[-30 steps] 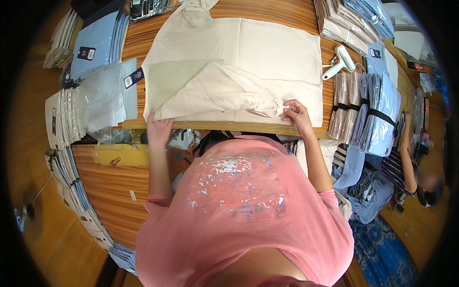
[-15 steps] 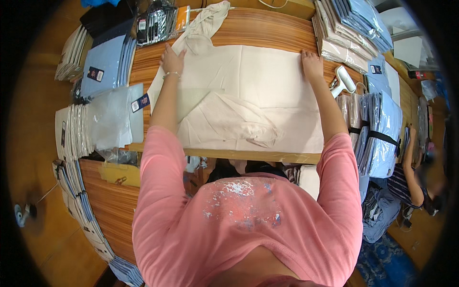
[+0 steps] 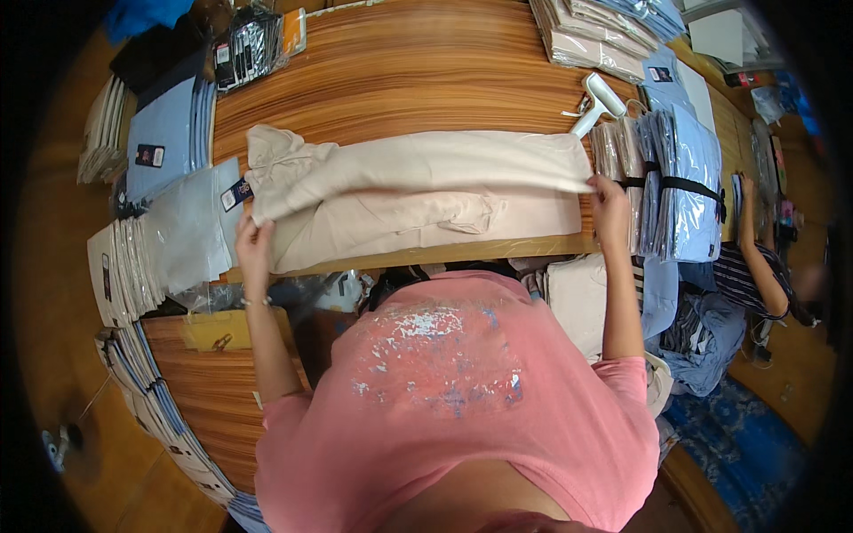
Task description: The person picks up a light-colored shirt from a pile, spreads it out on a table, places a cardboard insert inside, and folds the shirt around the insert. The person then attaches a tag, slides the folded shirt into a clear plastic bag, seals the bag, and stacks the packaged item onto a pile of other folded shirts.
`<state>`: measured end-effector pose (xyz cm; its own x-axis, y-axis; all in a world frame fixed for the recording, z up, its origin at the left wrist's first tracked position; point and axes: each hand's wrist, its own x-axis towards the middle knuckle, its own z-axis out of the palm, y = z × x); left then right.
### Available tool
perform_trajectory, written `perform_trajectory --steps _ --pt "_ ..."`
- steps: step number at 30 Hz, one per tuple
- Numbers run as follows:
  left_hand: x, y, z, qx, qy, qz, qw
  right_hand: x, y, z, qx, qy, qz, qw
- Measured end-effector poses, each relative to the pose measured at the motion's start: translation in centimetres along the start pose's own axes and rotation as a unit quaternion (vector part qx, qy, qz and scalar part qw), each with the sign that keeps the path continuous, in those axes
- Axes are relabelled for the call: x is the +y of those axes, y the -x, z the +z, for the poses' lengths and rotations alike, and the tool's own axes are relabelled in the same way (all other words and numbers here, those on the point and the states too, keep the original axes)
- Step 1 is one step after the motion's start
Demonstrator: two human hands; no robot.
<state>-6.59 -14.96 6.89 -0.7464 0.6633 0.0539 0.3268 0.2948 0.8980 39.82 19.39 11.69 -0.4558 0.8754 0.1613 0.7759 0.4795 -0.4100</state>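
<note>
A pale beige shirt (image 3: 418, 164) lies across the front of the striped wooden table, its far part folded over toward me. A bunched end of cloth, apparently a sleeve, sticks out at its upper left, and another crumpled part lies on the near layer. My left hand (image 3: 255, 244) pinches the folded edge at the left, beside a dark hang tag. At the right end my right hand (image 3: 609, 211) grips the other corner of the same edge between thumb and fingers. The edge is drawn out between both hands, slightly raised over the layer below.
Bagged folded shirts (image 3: 689, 195) strapped in black stand right of my right hand. A white-handled roller (image 3: 600, 99) lies behind them. Clear plastic bags (image 3: 191, 226) and blue folded shirts (image 3: 169, 147) are on the left. A co-worker's arm (image 3: 755, 253) shows at far right.
Both hands have come toward me, bringing the shirt's far edge over onto its near part. The sleeve at the upper left has been pulled in, baring more of the table behind.
</note>
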Motion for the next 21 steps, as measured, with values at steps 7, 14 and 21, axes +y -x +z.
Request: perform_trajectory --steps 7,14,21 --pt "-3.8 6.0 1.1 0.045 -0.190 0.031 0.980 -0.4 1.5 3.1 -0.119 0.195 -0.031 0.973" --pt "-5.0 7.2 0.7 0.000 -0.231 -0.011 0.973 -24.6 -7.4 13.4 -0.108 0.013 -0.411 0.905" --pt "-1.8 5.6 -0.7 -0.050 -0.272 0.011 0.961 -40.4 -15.8 27.8 0.001 0.272 -0.641 0.718"
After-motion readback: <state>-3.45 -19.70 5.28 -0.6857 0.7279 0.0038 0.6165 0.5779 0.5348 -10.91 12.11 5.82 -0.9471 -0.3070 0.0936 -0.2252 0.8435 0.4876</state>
